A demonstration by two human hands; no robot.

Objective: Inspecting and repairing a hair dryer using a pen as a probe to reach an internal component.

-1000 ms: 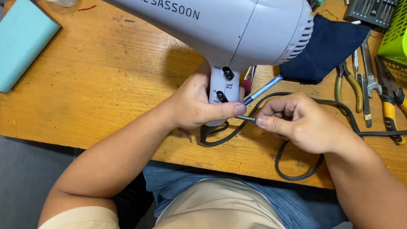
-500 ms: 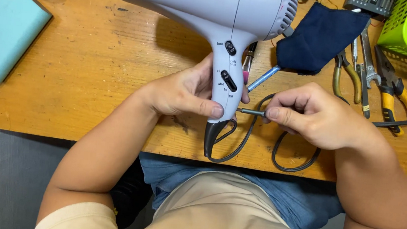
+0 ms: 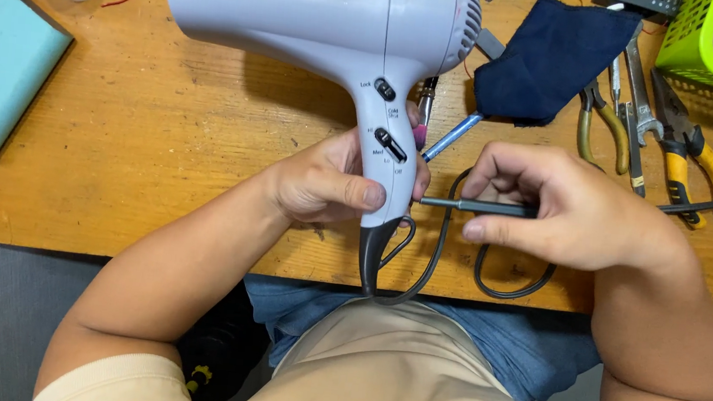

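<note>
Wooden table (image 3: 161,147) carries a pale grey hair dryer (image 3: 331,15) held upright over it, handle wrapped tight by the left hand (image 3: 327,185). Right hand (image 3: 565,207) pinches a thin dark screwdriver (image 3: 482,207), tip touching the handle's side. Black cord (image 3: 438,261) loops below.

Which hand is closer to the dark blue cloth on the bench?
Right. The right hand, holding a thin screwdriver, sits just below the dark blue cloth; the left hand grips the hair dryer handle, farther off.
</note>
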